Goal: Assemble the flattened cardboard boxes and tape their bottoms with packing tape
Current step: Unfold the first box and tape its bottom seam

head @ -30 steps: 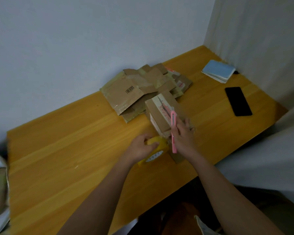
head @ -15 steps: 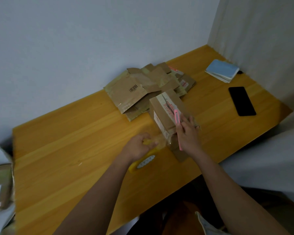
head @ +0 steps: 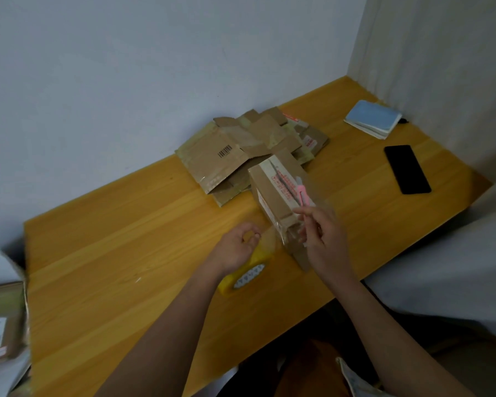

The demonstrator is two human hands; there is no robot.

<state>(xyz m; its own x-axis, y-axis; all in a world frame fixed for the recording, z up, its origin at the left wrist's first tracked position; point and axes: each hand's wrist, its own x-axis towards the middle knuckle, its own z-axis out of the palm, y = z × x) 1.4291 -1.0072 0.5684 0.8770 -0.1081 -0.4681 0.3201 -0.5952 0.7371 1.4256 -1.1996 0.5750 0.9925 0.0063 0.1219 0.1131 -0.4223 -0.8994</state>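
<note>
An assembled small cardboard box (head: 275, 196) stands on the wooden table (head: 121, 253) with a taped seam on top. My right hand (head: 324, 239) holds a pink utility knife (head: 303, 196) against the box's near end. My left hand (head: 235, 247) grips a yellow roll of packing tape (head: 246, 275) lying to the left of the box. A clear strip of tape (head: 272, 239) stretches from the roll to the box. A pile of flattened cardboard boxes (head: 241, 150) lies behind it, against the wall.
A black phone (head: 407, 169) and a blue-covered notebook (head: 372, 118) lie on the table's right side. More cardboard boxes (head: 0, 322) sit beyond the table's left edge. A wall runs close behind the table, and a curtain hangs at the right.
My left hand has drawn the tape roll down and to the left, away from the box, stretching the tape. My right hand has kept the knife at the box's near end.
</note>
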